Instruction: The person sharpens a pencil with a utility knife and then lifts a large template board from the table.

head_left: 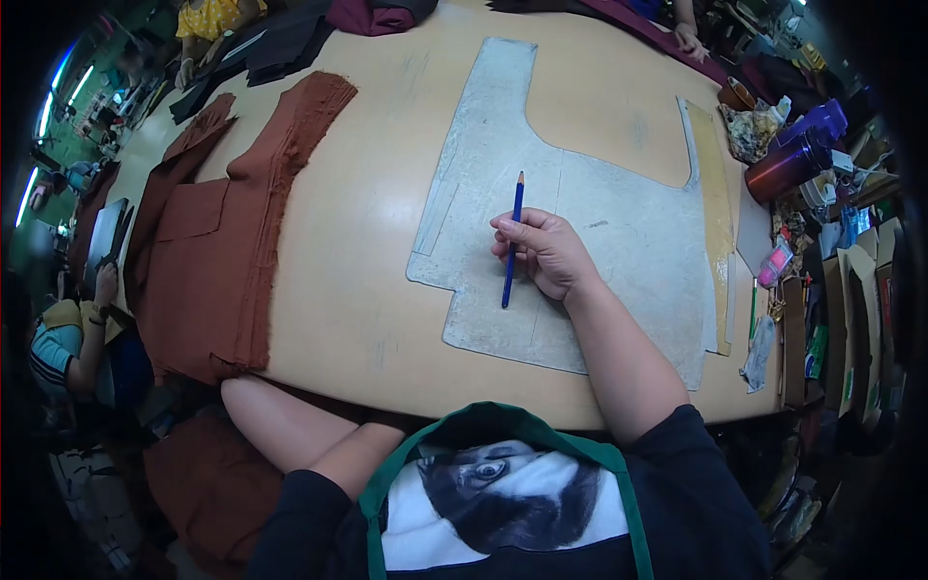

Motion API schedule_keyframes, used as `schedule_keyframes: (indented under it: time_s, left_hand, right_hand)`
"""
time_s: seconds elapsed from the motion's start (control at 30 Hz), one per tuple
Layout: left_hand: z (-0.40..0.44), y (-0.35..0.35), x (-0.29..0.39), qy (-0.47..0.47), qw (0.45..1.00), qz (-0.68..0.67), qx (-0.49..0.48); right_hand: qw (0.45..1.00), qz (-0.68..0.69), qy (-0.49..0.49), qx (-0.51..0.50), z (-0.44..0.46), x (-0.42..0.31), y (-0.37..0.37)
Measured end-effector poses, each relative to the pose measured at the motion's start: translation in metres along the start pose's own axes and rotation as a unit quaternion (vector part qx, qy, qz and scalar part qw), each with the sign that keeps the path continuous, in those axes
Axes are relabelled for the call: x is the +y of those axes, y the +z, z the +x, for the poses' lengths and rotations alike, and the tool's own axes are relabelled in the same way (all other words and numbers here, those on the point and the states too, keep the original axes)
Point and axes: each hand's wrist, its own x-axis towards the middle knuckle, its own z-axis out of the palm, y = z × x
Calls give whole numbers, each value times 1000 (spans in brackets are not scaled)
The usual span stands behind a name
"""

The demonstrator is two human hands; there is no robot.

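My right hand [546, 253] is closed around a blue pencil [511, 261], its sharpened tip toward the far side of the table. Hand and pencil are over a large, worn grey pattern template [619, 232] with a curved cut-out at the top and a tan strip [716, 242] along its right side. My left forearm [362, 459] reaches in at the near table edge; the left hand itself is hidden. To the left lies a thick stack of rust-brown cut fabric [232, 232] with frayed edges, reaching the near table edge.
Dark and maroon fabric [372, 14] lies along the far edge. A maroon tumbler [788, 166], a plastic bag [752, 130] and small tools crowd the right edge, beside cardboard [855, 309]. People sit at the left [68, 353] and far side [208, 19].
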Motion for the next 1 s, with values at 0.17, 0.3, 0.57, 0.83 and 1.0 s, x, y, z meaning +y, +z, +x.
schedule_keyframes:
  time_s: [0.17,0.3,0.57,0.83,1.0]
  left_hand:
    - [3,-1,2,5,1000,1,-2]
    - [3,-2,6,10,1000,-1,1]
    - [6,-2,8,15,1000,-16,8]
    - [8,-4,10,19,1000,-22,10]
    - [5,-2,11,19,999,-26,14]
  right_hand:
    - [1000,1,1,-1,0,0,0]
    - [1000,-2,-10,-1,1,3,0]
    - [1000,-11,-18,0,1,4,0]
    - [1000,-7,-19,-3,1,6,-2]
    - [1000,-9,-24,-3,-1,6,-1]
